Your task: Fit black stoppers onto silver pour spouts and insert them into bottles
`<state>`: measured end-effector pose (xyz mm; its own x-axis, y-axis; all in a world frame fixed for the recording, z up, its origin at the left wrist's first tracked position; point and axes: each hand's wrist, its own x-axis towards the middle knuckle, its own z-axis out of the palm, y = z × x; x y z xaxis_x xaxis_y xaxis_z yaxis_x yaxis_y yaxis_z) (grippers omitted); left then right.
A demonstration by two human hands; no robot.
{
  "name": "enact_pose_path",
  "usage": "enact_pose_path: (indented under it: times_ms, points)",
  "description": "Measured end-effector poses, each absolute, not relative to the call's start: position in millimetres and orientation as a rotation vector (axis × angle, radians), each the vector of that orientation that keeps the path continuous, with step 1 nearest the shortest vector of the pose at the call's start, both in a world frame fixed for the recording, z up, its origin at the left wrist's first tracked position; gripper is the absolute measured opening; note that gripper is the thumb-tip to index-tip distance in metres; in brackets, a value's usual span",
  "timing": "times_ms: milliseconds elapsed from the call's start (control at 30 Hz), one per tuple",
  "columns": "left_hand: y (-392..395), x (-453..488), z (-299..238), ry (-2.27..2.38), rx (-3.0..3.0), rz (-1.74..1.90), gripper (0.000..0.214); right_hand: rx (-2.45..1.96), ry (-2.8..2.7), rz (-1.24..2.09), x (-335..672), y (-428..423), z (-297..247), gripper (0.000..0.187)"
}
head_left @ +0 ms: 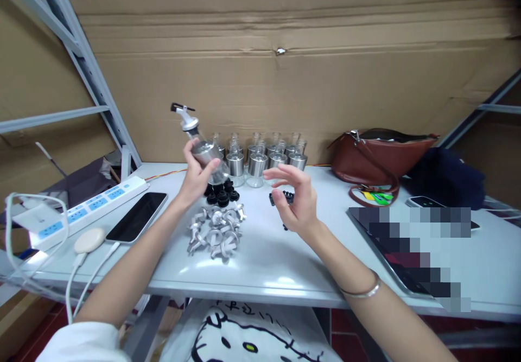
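My left hand (197,173) is wrapped round a glass oil bottle (207,154) with a metal sleeve, holding it tilted above the table. A grey pour spout (188,120) with a black lever sits on its neck. My right hand (297,199) is raised with curved fingers apart and nothing between them. Behind and below that hand lie small black parts (288,196), partly hidden by it. Under the held bottle are several black stoppers (222,197), and nearer to me is a pile of grey spout pieces (215,230).
Several glass bottles (258,164) with metal sleeves and no spouts stand at the back. A power strip (91,207), a phone (137,217) and a white charging puck (89,240) lie left. At right are a brown bag (382,153) and a partly blurred tablet-like device (391,259).
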<state>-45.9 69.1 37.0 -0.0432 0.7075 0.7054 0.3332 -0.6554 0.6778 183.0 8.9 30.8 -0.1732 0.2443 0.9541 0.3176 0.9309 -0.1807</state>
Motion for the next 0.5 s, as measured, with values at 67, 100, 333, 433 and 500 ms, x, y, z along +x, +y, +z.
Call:
enact_pose_path:
  times_ms: [67,100,333,433,500]
  points:
    - [87.2,-64.3,33.5,1.218,1.942,1.854,0.071,-0.428,-1.781,-0.092,182.7,8.4,29.9,0.039]
    - [95.0,-73.1,30.5,1.27,1.938,1.868,0.07,-0.429,-1.783,-0.097,182.8,8.3,29.8,0.039]
    - [125.5,-106.5,-1.6,1.47,1.901,1.705,0.068,-0.497,-1.798,-0.115,185.0,11.0,31.5,0.035]
    - [131.4,-107.4,-14.7,1.49,1.878,1.669,0.068,-0.525,-1.826,-0.14,184.9,12.1,31.4,0.034]
    - [134.7,-107.4,-20.8,1.503,1.859,1.654,0.068,-0.534,-1.835,-0.147,184.7,12.7,31.0,0.034]
